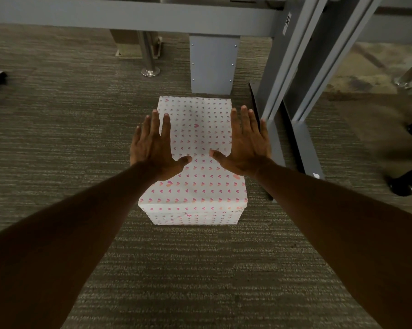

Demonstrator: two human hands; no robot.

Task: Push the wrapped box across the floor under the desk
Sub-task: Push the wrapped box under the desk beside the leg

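A box wrapped in white paper with small pink hearts (195, 184) lies lengthwise on the grey carpet, its far end close to a grey desk support panel (212, 65). My left hand (155, 148) is spread flat over the box's left edge, fingers apart and pointing forward. My right hand (245, 146) is spread the same way over the right edge. I cannot tell whether the palms touch the paper or hover just above it. Neither hand grips anything. The desk's grey crossbeam (129, 15) runs across the top of the view.
A grey desk leg with a long foot (278, 143) stands right beside the box, with a second leg (304, 148) next to it. Black chair castors (406, 186) sit at the far right. A chrome post with a round base (150, 70) stands behind on the left, where carpet stretches wide.
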